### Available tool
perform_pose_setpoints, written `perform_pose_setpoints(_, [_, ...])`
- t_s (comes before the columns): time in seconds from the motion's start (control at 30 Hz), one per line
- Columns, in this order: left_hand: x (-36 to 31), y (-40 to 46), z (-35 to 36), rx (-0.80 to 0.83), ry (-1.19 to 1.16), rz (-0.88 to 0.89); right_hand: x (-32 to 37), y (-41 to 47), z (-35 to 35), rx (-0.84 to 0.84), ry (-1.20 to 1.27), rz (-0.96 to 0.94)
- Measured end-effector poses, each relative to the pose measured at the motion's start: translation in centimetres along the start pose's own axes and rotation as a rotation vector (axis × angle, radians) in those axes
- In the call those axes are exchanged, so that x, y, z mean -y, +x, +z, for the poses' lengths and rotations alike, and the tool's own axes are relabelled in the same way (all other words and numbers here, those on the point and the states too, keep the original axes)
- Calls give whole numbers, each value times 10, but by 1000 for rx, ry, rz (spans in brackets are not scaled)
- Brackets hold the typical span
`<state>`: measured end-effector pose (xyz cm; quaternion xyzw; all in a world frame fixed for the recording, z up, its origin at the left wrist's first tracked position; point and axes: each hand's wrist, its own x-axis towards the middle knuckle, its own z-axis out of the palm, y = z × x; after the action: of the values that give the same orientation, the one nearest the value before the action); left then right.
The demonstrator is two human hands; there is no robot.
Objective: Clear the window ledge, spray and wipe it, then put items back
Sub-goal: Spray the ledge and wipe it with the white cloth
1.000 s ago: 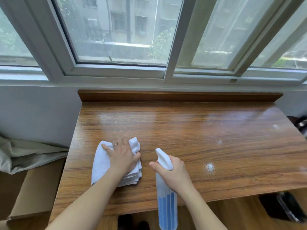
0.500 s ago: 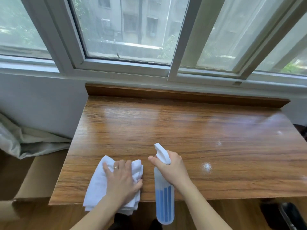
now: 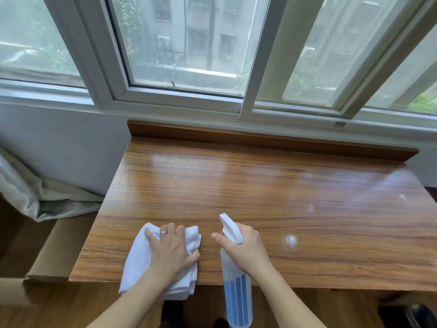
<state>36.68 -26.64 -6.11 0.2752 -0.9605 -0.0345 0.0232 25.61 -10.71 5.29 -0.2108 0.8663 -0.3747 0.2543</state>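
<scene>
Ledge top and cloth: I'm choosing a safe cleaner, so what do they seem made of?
The ledge looks like wood or wood-grain laminate with a glossy finish: streaked grain, window glare. The cloth looks like soft white terry or microfibre, folded in layers.

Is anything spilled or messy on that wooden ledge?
Yes, a little. Two whitish speckled patches sit on the wooden ledge, right of the spray bottle: a larger patch and a fainter patch farther back. They look like unwiped spray. The white cloth also overhangs the front edge.
</scene>
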Motion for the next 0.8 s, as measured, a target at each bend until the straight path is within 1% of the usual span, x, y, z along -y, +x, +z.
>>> perform_pose_setpoints(0.23, [-1, 87, -14, 178, 86, -98, 6, 5, -4, -17, 13, 3])
perform_pose_setpoints(0.37, [1, 87, -9, 160, 50, -91, 14, 12, -10, -27, 38, 13])
perform_pose_setpoints(0.47, [7, 63, -6, 83, -4, -14, 21, 19, -15, -41, 63, 20])
perform_pose_setpoints(0.67, [15, 10, 3, 11, -85, 113, 40, 40, -16, -68, 52, 21])
perform_pose_setpoints(0.8, [18, 11, 2, -33, -110, 115, 48, 55, -9, -74, 45, 27])
